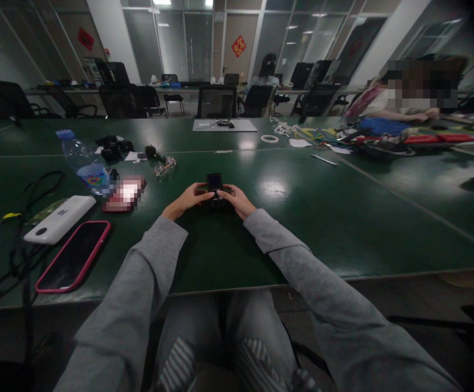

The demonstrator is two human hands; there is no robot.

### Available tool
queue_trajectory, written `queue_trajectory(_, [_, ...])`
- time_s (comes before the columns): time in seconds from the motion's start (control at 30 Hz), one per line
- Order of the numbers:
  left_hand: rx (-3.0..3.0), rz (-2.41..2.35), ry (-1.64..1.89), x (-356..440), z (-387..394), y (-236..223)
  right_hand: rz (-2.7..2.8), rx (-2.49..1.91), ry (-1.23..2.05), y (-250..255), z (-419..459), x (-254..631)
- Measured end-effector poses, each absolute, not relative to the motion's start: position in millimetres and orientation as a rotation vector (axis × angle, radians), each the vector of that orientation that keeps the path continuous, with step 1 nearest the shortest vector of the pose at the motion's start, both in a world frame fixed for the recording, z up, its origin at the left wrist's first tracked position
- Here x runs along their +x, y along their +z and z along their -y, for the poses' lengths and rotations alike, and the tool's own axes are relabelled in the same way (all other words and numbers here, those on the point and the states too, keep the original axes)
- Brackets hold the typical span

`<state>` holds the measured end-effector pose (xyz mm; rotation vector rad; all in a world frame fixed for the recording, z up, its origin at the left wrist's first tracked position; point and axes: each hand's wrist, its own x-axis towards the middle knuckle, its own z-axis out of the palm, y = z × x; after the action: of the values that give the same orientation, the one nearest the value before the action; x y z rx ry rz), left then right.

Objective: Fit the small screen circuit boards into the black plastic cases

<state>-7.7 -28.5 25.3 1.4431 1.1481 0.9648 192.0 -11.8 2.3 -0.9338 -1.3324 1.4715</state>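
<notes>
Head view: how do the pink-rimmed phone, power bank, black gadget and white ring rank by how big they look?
1. Pink-rimmed phone
2. Power bank
3. Black gadget, partly hidden
4. White ring

The ring also lies farthest away, so its true size is unsure.

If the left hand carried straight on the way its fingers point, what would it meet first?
The black handheld device, which the left hand is touching. Just beyond it, the right hand seems next in line, though exact depth is hard to judge from this one view.
</notes>
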Motion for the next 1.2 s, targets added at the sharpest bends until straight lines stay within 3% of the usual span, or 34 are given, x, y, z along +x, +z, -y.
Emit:
queue_trajectory(0.7, [1.484, -1.294, 1.008, -8, 14, 14, 1.675, -0.887, 1.303, 2, 13, 189])
queue_trajectory(1.2, [1.664, -1.461, 0.843, -9, 16, 16, 1.786, -0.947, 1.085, -5, 13, 187])
